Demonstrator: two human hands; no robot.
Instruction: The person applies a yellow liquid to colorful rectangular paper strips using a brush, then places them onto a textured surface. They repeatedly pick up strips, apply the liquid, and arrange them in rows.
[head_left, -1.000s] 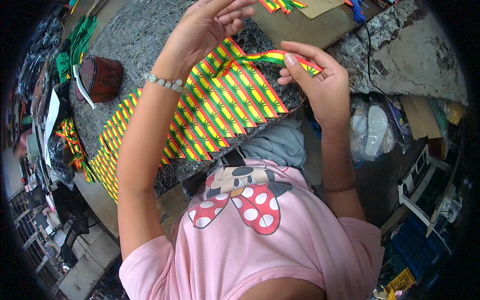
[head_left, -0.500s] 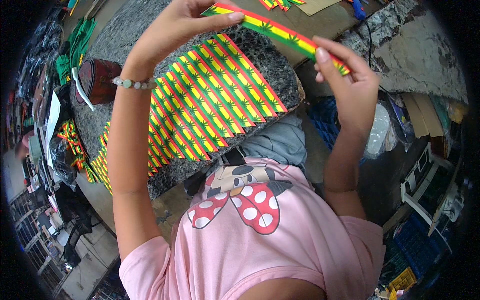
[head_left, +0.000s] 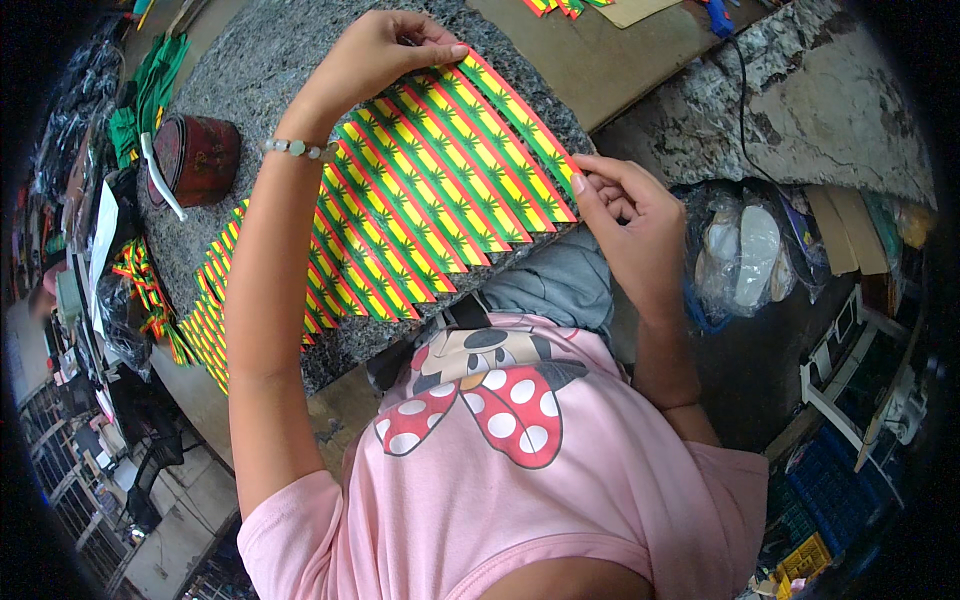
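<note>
Between my two hands stretches a strip (head_left: 521, 113) striped red, yellow and green with dark leaf prints. My left hand (head_left: 392, 48) pinches its far end, thumb on top. Its near end is pinched by my right hand (head_left: 632, 208), at the right edge of the stone slab. Many matching strips (head_left: 420, 180) lie side by side, slanting across the slab and slightly overlapping. The held strip runs along the right side of this row, with a narrow gap between them. My left forearm crosses above part of the row and hides it.
A speckled dark stone slab (head_left: 250, 75) bears the strips. Left on it stands a dark red tin (head_left: 200, 160) with a white-handled tool (head_left: 160, 178) leaning on it. Green straps (head_left: 160, 75) and bundled striped ribbons (head_left: 145, 290) lie farther left. Plastic-wrapped pale soles (head_left: 755, 250) sit at right.
Both hands have come down toward the slab with the strip, my right hand also moving left. The strip went from raised above the slab to alongside the row.
</note>
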